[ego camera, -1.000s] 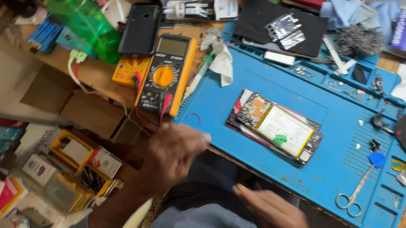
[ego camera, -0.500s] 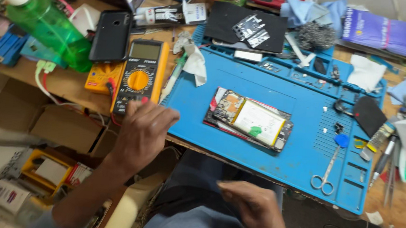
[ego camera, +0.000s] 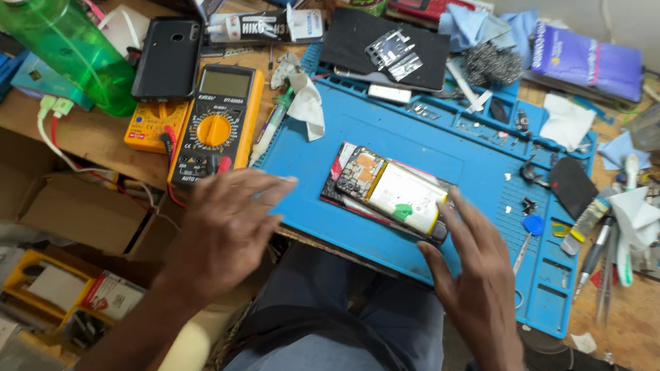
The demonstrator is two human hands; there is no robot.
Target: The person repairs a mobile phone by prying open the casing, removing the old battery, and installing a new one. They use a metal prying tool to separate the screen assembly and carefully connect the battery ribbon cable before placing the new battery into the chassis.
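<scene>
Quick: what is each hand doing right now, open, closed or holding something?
Left hand: open, fingers spread, holding nothing, near the multimeter.
Right hand: open, holding nothing, fingertips at the opened phone.

Bright, even daylight-like light, soft short shadows, mild glare on the translucent green plastic bottle [ego camera: 69,43] at upper left, frame edges slightly bowed, left hand [ego camera: 225,228] motion-blurred

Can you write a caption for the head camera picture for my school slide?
Two bare hands, left hand and right hand, reach toward an opened phone on a blue work mat.
</scene>
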